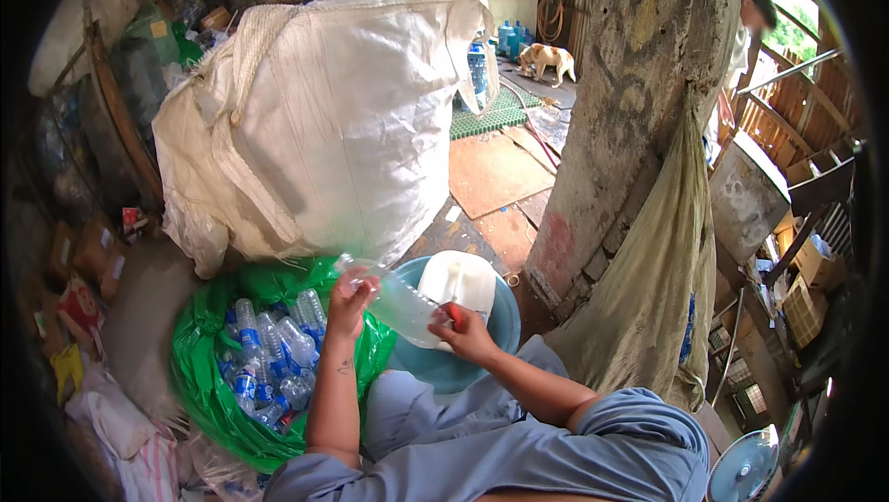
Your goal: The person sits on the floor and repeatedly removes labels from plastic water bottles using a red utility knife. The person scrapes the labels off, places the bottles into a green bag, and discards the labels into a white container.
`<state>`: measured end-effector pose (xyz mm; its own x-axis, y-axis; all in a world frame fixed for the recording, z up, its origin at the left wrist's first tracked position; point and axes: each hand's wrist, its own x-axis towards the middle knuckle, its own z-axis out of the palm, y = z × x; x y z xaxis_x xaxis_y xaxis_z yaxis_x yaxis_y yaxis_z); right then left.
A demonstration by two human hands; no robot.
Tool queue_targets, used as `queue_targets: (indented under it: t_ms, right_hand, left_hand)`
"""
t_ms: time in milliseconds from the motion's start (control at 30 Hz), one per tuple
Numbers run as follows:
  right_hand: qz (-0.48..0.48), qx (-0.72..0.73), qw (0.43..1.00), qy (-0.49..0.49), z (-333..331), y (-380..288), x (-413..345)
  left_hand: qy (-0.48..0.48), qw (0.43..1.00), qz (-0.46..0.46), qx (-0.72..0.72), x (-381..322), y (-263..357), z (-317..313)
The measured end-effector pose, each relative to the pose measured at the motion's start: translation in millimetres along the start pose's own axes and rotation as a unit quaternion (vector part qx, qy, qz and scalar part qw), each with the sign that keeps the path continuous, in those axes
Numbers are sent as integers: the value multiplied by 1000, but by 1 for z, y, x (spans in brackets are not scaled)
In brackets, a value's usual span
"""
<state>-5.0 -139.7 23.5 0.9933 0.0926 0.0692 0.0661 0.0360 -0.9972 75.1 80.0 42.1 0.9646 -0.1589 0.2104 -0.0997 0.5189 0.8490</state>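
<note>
A large clear plastic bottle [401,306] lies slantwise between my hands, in front of my lap. My left hand [353,297] grips it near its upper left end. Close against its lower right end, my right hand [464,334] is closed around a small red-handled tool [455,316]; its working end is hard to make out. Beneath them is a blue plastic basin [510,314] with a white plastic jug [467,278] in it. To the left, a green plastic bag [201,391] stands open, holding several clear bottles [266,356] with blue labels.
A bulky white woven sack [347,120] rises ahead. On the right stand a concrete post [611,99] and a hanging cloth sack [639,300]. An electric fan [744,467] sits at lower right. Farther off are a dog [549,61] and two people.
</note>
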Motion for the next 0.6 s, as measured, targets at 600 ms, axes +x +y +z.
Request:
queue_targets:
  t_ms: [600]
  right_hand:
    - [-501, 39, 717, 482, -128, -221, 43]
  left_hand:
    - [173, 552, -192, 793, -74, -68, -213]
